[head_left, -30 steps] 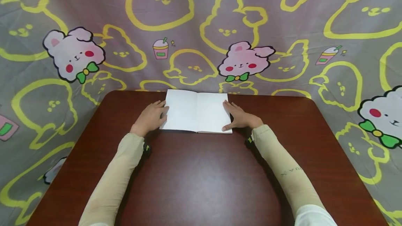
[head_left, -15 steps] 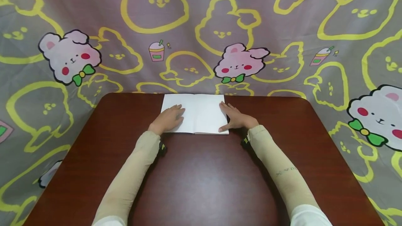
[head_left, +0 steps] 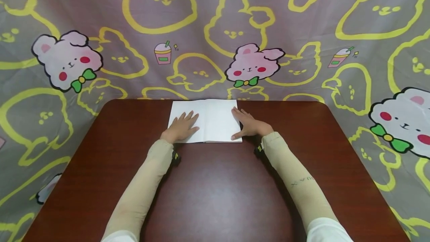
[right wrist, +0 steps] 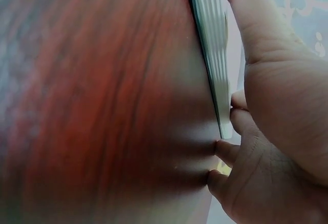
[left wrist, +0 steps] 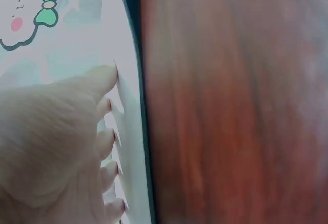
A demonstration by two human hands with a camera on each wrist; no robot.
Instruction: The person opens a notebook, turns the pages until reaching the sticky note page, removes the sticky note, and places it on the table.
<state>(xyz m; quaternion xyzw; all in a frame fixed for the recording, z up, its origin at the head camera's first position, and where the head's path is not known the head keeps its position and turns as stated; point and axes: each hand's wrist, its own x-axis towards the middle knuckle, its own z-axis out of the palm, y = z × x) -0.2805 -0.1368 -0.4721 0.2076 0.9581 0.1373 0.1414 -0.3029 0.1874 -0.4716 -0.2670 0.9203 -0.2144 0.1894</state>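
A notebook (head_left: 220,120) with blank white pages lies spread flat near the far edge of the table. On its left page rests my left hand (head_left: 181,127), fingers spread and fairly straight; the left wrist view shows the fingertips (left wrist: 108,134) of that hand touching the paper. At the right edge of the notebook is my right hand (head_left: 250,123), thumb and forefinger extended over the page's border. In the right wrist view, the page block (right wrist: 215,55) shows in thickness above a dark cover, and some fingertips (right wrist: 218,180) of the right hand touch the tabletop beside it.
The dark red-brown table (head_left: 215,189) has rounded far corners. Right behind it hangs a grey curtain (head_left: 134,10) printed with yellow outlines and cartoon rabbits. Small black devices (head_left: 175,158) sit under both wrists.
My left hand has moved right from the notebook's left edge onto the left page, and its fingers have spread. The right hand stays at the right edge. The head view has shifted slightly.
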